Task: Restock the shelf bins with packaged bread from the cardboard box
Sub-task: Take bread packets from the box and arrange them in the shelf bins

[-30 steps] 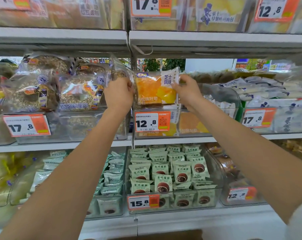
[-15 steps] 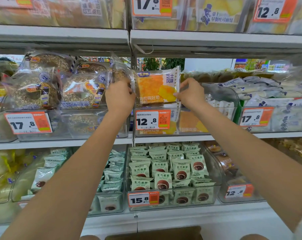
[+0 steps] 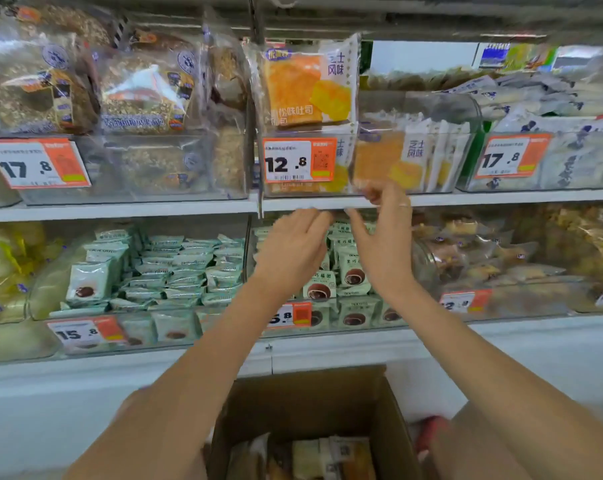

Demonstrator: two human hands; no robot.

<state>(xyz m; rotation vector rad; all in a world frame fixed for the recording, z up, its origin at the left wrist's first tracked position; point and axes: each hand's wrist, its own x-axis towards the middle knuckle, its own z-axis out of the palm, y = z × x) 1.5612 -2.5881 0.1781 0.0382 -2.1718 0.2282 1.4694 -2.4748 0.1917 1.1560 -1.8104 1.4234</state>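
both hands, left hand (image 3: 294, 249) and right hand (image 3: 384, 237), hang empty with loose, spread fingers below the bin (image 3: 442, 109), where the bread pack (image 3: 307, 88) stands upright, label outward; box (image 3: 313, 403) waits below.

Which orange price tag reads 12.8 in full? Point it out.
The price tag on the bin under the upright orange toast pack; the neighbours read 17.8, the lower ones 15.8.

Orange-and-white price tags hang along the shelf fronts: a 12.8 tag (image 3: 299, 161) at centre, 17.8 tags at far left (image 3: 36, 163) and right (image 3: 513, 155), a 15.8 tag (image 3: 85, 332) lower left.
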